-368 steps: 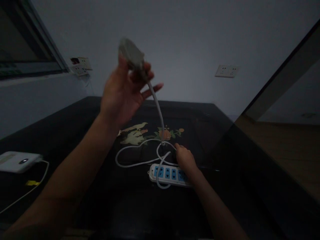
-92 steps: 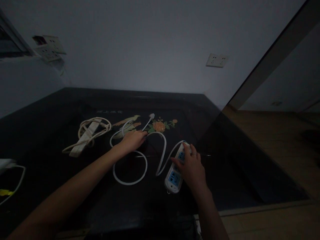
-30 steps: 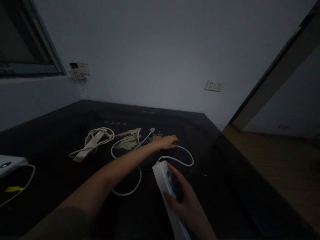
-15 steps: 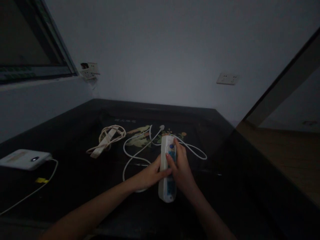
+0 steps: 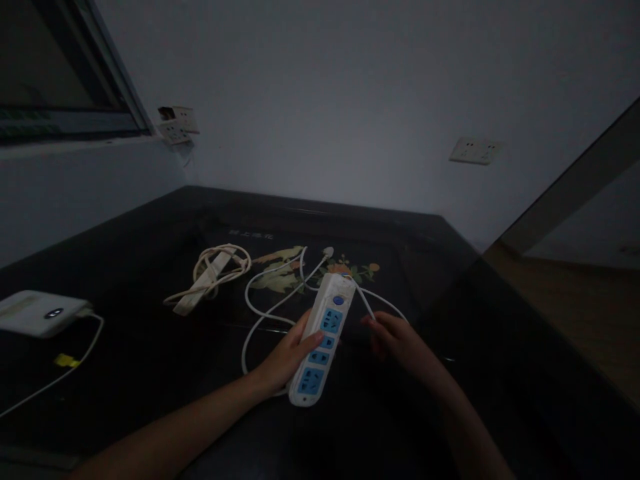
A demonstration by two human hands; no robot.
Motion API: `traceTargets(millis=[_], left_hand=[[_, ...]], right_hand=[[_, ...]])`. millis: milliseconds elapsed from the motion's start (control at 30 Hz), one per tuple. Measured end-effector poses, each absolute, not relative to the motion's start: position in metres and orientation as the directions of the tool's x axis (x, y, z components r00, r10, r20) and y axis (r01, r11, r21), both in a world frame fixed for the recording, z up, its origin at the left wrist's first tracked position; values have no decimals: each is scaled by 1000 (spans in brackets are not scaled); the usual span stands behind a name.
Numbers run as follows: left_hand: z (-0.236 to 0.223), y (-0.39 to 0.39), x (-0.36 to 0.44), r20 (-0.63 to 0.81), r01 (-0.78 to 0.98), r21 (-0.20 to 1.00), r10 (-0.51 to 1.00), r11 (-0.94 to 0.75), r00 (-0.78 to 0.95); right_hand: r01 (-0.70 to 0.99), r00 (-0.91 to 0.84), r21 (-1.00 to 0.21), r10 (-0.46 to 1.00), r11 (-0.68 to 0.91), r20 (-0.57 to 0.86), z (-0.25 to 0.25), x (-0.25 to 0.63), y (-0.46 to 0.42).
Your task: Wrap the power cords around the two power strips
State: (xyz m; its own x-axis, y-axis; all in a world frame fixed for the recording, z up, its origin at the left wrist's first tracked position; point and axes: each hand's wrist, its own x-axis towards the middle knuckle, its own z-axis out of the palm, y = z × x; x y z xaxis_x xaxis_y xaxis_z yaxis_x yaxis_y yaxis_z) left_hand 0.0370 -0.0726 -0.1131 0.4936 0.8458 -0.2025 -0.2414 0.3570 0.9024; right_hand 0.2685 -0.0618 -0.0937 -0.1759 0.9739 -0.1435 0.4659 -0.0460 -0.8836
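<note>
A white power strip (image 5: 326, 333) with blue sockets and a round blue switch is tilted across the middle of the view, sockets facing up. My left hand (image 5: 291, 352) is closed around its left side, thumb on top. My right hand (image 5: 397, 337) pinches the white power cord (image 5: 366, 301) just beyond the strip's far end. From there the cord loops over the dark table, and its plug (image 5: 328, 252) lies behind the strip. Part of the cord is hidden behind my hands and the strip.
On the black table (image 5: 200, 373) a second strip (image 5: 205, 283), wrapped in its own cord, lies to the left. Farther left are a white box-shaped device (image 5: 43, 313) with a cable and a yellow tag (image 5: 66, 361). Wall sockets (image 5: 476, 151) are at the back right.
My right hand has left the power strip, moved right and taken hold of the cord. The strip has turned so its sockets face up, its near end swinging left in my left hand.
</note>
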Motion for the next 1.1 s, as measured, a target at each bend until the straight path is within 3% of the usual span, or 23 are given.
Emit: traceTargets(millis=[67, 233, 467, 667, 900, 1033, 1100], left_hand=[[-112, -72, 37, -234, -229, 900, 853, 372, 466], [-112, -72, 37, -262, -190, 907, 857, 376, 443], [-118, -77, 41, -209, -208, 911, 833, 356, 512], [-123, -81, 42, -194, -300, 869, 828, 394, 527], [-118, -82, 44, -228, -392, 803, 839, 449, 494], [-113, -79, 44, -281, -418, 774, 850, 475, 447], [-110, -78, 43, -275, -435, 772, 861, 463, 428]], right_hand=[[383, -176, -919, 970, -91, -169, -92, 273, -62], [171, -84, -985, 996, -16, -31, -67, 276, -75], [82, -360, -996, 931, -40, -67, -61, 243, -106], [225, -481, -960, 876, 167, 40, -73, 218, -109], [486, -394, -844, 919, 229, 22, -83, 204, -112], [711, -354, -669, 932, 215, -76, -86, 196, -114], [783, -366, -559, 929, 273, -59, -89, 193, -114]])
